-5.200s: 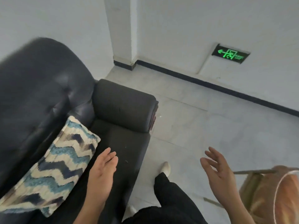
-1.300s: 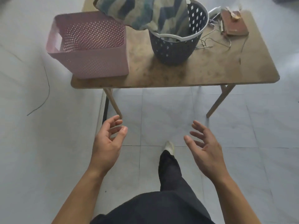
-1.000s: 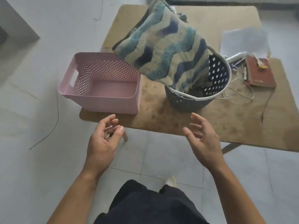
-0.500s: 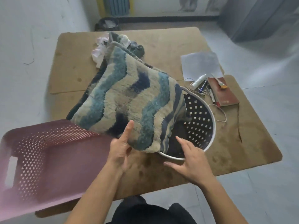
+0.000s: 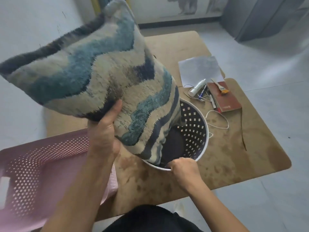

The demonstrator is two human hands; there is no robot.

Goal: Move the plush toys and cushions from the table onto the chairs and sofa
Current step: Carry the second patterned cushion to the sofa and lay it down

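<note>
A brown worktop (image 5: 225, 148) stands on a pale tiled floor, carrying a round perforated basket (image 5: 195, 128), a pink crate (image 5: 41, 164) at its near left corner, and a notebook (image 5: 224, 97) with pens farther right. Your left hand (image 5: 103, 136) grips the zigzag cushion (image 5: 100, 72) from below, thumb pressed into its pile, tilting it half out of the basket. Your right hand (image 5: 184, 168) has its fingers curled over the basket's near rim.
</note>
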